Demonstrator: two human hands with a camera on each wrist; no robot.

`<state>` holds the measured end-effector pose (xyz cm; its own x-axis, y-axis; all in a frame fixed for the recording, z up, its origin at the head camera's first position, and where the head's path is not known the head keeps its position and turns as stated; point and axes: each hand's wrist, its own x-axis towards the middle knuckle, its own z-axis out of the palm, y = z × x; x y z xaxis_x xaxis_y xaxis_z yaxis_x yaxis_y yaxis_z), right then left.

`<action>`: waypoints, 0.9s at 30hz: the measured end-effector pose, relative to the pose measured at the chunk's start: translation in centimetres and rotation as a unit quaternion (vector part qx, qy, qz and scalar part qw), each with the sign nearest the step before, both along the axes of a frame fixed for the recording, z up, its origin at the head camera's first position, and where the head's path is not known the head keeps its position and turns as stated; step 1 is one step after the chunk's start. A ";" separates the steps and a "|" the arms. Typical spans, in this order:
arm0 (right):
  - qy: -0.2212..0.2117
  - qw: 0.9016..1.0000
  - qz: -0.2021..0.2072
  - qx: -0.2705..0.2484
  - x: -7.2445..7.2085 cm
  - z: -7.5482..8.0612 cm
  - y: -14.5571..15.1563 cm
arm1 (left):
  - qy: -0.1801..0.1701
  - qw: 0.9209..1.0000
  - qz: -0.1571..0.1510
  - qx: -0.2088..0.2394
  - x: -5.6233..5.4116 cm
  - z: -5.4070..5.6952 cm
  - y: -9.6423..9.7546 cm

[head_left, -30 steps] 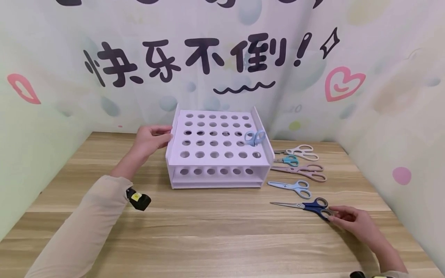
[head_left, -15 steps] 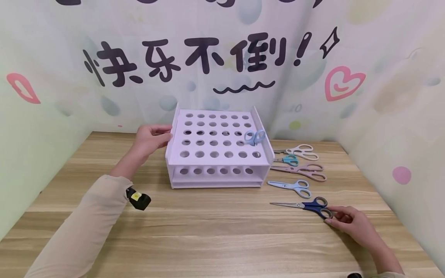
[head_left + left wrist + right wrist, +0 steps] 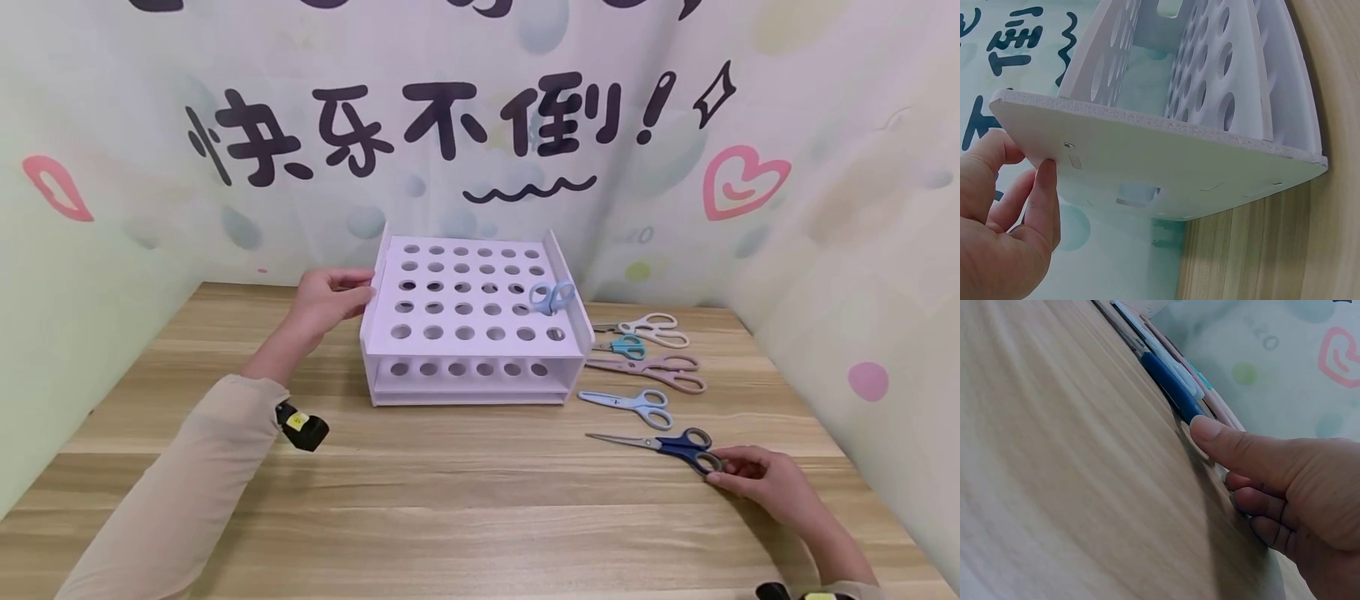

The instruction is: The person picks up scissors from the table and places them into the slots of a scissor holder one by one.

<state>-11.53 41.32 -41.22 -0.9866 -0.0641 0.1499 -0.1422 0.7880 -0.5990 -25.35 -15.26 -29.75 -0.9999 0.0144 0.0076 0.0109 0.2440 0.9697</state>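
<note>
A white rack (image 3: 465, 321) with rows of round holes stands on the table, and light-blue scissors (image 3: 551, 297) sit handles-up in one hole at its right. My left hand (image 3: 322, 304) holds the rack's left side panel (image 3: 1166, 162); in the left wrist view the thumb lies on its outer face and a finger reaches behind its edge. Navy-handled scissors (image 3: 678, 447) lie at the right with blades pointing left. My right hand (image 3: 772, 483) pinches their lower handle loop, thumb on top in the right wrist view; its other fingers are curled, partly hidden.
Beyond the navy pair lie light-blue scissors (image 3: 626, 402), mauve scissors (image 3: 652, 367), teal scissors (image 3: 626, 347) and white-handled scissors (image 3: 648, 327), right of the rack. A printed curtain (image 3: 450, 200) hangs behind the wooden table (image 3: 450, 500), with walls on both sides.
</note>
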 end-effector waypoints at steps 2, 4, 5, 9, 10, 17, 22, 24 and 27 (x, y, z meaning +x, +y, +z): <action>-0.008 1.000 0.000 -0.003 -0.1 0.1 0.0 | -0.001 1.000 0.000 0.002 -0.1 -0.1 0.0; -0.016 1.000 -0.001 -0.008 -0.1 0.3 0.0 | 0.000 1.000 0.000 0.002 -0.2 -0.1 -0.1; -0.020 1.000 -0.001 -0.010 -0.1 0.4 0.0 | 0.000 1.000 0.000 0.002 -0.2 -0.1 -0.1; -0.033 0.999 -0.002 -0.018 -0.1 0.9 -0.2 | 0.000 1.000 -0.001 -0.002 -0.2 -0.2 -0.1; -0.036 0.999 -0.003 -0.018 -0.1 1.0 -0.2 | 0.000 1.000 -0.002 -0.003 -0.2 -0.1 -0.1; -0.048 0.998 -0.008 -0.029 0.2 1.6 -0.1 | 0.003 1.000 -0.005 -0.004 -0.2 0.0 0.1; -0.069 0.997 -0.017 -0.043 0.1 2.4 -0.1 | 0.003 1.000 -0.002 -0.001 -0.2 -0.1 -0.1; -0.075 0.995 -0.029 -0.054 0.1 2.7 -0.1 | 0.003 1.000 -0.003 0.001 -0.2 -0.2 -0.1; -0.077 0.994 -0.037 -0.062 0.0 3.0 0.1 | 0.002 1.000 -0.005 0.009 -0.2 -0.2 -0.1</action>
<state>-11.53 41.40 -38.26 -0.9998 0.0185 -0.0018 0.0144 0.7109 -0.7032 -25.51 -15.33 -29.96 -0.9996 0.0237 0.0127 0.0177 0.2262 0.9739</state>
